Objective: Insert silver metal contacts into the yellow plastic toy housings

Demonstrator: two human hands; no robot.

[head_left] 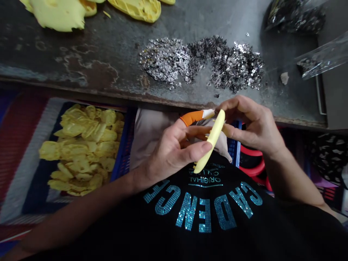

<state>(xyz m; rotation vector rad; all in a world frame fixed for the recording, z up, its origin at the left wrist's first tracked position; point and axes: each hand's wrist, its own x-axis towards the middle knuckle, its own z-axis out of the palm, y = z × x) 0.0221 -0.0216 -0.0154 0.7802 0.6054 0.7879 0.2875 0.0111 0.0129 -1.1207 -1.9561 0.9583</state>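
Gripping a yellow foam strip [213, 139], the left hand [174, 148] and right hand [251, 125] clamp their fingers on it, one left finger wearing an orange cot [191, 117].

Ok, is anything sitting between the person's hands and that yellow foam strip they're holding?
Nothing visible does: the left hand and the right hand both touch the yellow foam strip directly, with no object between either hand and it.

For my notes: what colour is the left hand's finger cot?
The finger cot is orange, white-tipped; head view.
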